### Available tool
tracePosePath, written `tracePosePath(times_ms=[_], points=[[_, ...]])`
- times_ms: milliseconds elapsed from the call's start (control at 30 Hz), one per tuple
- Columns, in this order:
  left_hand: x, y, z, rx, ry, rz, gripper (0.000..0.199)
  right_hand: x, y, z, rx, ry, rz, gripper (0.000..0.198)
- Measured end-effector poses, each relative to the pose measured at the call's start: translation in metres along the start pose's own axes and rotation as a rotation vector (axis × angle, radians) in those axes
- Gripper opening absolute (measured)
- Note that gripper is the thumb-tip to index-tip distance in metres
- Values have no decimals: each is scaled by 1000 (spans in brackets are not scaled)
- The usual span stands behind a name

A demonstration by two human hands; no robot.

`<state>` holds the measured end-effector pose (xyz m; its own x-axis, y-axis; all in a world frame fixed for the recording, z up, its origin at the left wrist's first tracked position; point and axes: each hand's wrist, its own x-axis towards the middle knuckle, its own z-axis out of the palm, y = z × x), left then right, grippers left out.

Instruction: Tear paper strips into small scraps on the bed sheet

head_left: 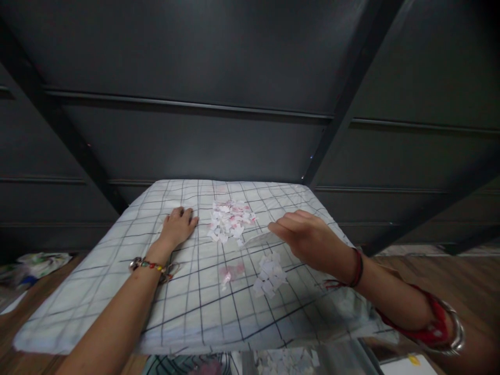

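My left hand (pixel 180 226) rests on the white checked cloth (pixel 175 302), fingers apart and slightly bent, holding nothing. To its right lies a heap of small white paper pieces (pixel 230 219), some marked pink or red. My right hand (pixel 299 234) is pinched closed on a thin pale strip (pixel 258 238) that stretches toward the heap. Whether the strip is clear plastic or a raised fold of cloth, I cannot tell. Below that hand is a smaller cluster of white pieces (pixel 269 274). A pinkish, shiny, see-through piece (pixel 232 273) lies to the left of this cluster.
Dark grey panels with metal bars (pixel 203 104) stand behind the cloth-covered surface. Under its front edge, a container with more white scraps (pixel 287 360) shows beside a striped cloth (pixel 172 364). A crumpled bag (pixel 42 264) lies at far left on the wooden floor (pixel 461 276).
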<state>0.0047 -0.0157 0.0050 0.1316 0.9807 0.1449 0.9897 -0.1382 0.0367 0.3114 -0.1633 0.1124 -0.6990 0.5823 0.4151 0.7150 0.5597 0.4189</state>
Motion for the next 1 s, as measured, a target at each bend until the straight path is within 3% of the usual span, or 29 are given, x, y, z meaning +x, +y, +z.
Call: tracePosePath(times_ms=[633, 800, 1000], points=[[0, 1, -1, -15, -39, -9, 54, -8, 6, -11, 15, -174, 55, 26], [0, 0, -1, -19, -35, -12, 54, -2, -8, -20, 46, -99, -53, 25], [0, -1, -2, -36, -28, -17, 54, -4, -5, -27, -24, -82, 23, 26]])
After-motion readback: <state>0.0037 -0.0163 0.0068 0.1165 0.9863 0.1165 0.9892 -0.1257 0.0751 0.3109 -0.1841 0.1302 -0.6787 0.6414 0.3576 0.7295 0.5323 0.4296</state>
